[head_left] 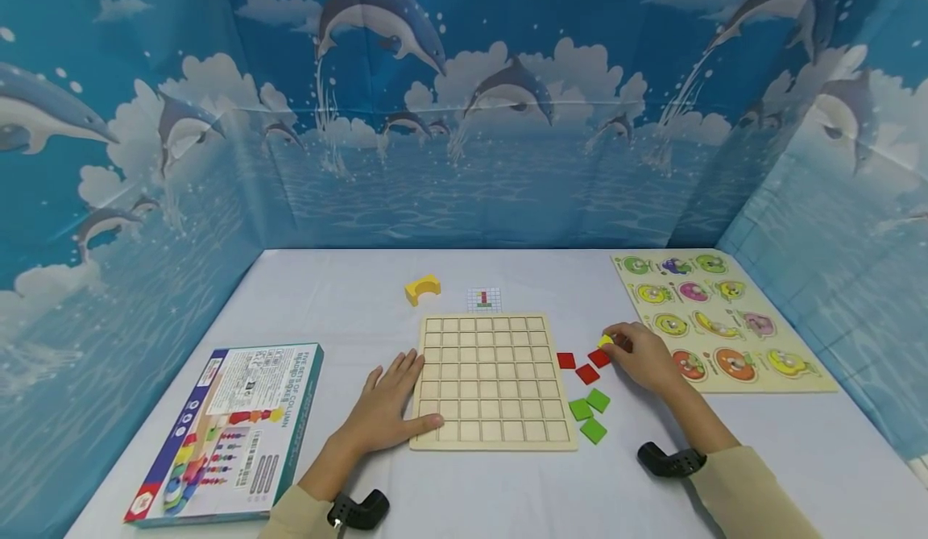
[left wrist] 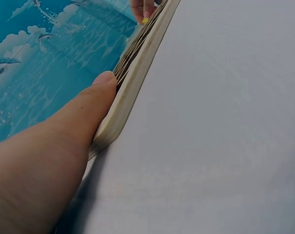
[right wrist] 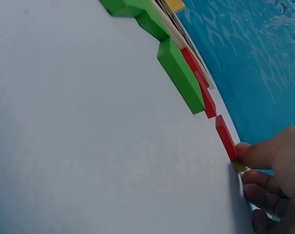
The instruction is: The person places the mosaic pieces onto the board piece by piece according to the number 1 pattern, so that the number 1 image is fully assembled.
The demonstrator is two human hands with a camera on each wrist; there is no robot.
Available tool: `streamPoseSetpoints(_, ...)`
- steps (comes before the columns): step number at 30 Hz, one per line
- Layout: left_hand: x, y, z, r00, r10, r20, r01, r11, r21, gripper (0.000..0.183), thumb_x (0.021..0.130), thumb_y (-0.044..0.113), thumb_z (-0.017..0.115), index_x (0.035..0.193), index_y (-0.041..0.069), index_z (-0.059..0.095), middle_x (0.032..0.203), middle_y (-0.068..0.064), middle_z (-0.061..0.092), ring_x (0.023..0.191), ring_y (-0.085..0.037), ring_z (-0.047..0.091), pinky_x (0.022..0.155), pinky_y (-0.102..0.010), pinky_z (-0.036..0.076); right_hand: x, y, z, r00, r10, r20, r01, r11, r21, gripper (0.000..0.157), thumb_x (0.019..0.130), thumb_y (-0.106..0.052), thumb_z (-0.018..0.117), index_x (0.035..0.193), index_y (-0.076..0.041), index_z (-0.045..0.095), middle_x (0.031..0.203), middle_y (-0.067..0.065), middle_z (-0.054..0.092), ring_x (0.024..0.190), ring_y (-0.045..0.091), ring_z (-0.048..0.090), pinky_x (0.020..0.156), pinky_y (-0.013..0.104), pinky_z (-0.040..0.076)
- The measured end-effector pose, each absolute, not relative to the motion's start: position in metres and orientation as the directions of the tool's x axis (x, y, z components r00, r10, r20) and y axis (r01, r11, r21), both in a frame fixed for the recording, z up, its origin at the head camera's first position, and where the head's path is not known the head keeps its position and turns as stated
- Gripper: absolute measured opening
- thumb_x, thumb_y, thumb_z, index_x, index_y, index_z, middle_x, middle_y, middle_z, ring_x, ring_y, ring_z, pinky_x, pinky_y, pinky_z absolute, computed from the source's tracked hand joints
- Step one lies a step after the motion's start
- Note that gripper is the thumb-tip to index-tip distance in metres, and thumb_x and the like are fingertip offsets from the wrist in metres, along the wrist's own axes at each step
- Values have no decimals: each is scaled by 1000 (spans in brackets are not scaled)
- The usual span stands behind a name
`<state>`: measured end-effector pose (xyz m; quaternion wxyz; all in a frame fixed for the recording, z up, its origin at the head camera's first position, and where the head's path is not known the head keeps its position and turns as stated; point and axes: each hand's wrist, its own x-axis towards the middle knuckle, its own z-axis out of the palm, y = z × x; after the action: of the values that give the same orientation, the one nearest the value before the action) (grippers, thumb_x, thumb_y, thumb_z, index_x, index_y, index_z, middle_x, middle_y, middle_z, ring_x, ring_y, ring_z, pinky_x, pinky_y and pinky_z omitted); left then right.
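A light wooden grid board (head_left: pixel 487 383) lies flat in the middle of the table. My left hand (head_left: pixel 387 406) rests at its left side, fingers spread, with the thumb over the near left corner; the left wrist view shows that thumb (left wrist: pixel 101 92) on the board's rim. Right of the board, my right hand (head_left: pixel 641 356) pinches a small yellow tile (head_left: pixel 605 341) between thumb and fingertips. Beside those fingertips lies a red tile (head_left: pixel 598 358), with two more red tiles (head_left: pixel 587 374) nearer the board. Three green tiles (head_left: pixel 594 431) lie closer to me.
A pattern card (head_left: pixel 484 300) and a yellow arch block (head_left: pixel 423 288) stand beyond the board. At the left lies a boxed toy set (head_left: pixel 232 434). A fruit puzzle board (head_left: pixel 714 321) occupies the far right. Dolphin-printed cloth (head_left: pixel 464 176) walls the table's back and sides.
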<state>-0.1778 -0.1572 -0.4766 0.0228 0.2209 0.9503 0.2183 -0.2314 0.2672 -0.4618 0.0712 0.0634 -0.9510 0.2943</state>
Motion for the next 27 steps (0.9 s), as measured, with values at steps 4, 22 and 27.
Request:
streamPoseSetpoints(4,-178,-157,-477,-900,431,63,415,804,426,101,84,67,58,156,6,21,160,-12,19,148,-28,13,113,-59,9,-232,266,-462,-981,-69,183,-162,811,-562,27,89,-9,71,112,2,64,87,8,56,78,23,50,66,34,45)
streamPoseSetpoints(22,-178,-157,-477,-902,425,79,418,810,412,100,83,68,57,155,7,25,160,-11,21,147,-28,15,112,-59,10,-234,262,-460,-974,-25,227,-171,740,-651,20,92,-5,64,113,-2,62,91,9,58,84,27,58,69,34,47)
streamPoseSetpoints(27,-179,-157,-478,-903,423,77,416,815,403,100,83,69,56,155,7,24,160,-11,20,148,-27,15,112,-59,11,-236,258,-456,-978,-19,210,-157,729,-666,22,94,-7,62,115,-2,61,93,10,57,82,26,58,63,30,47)
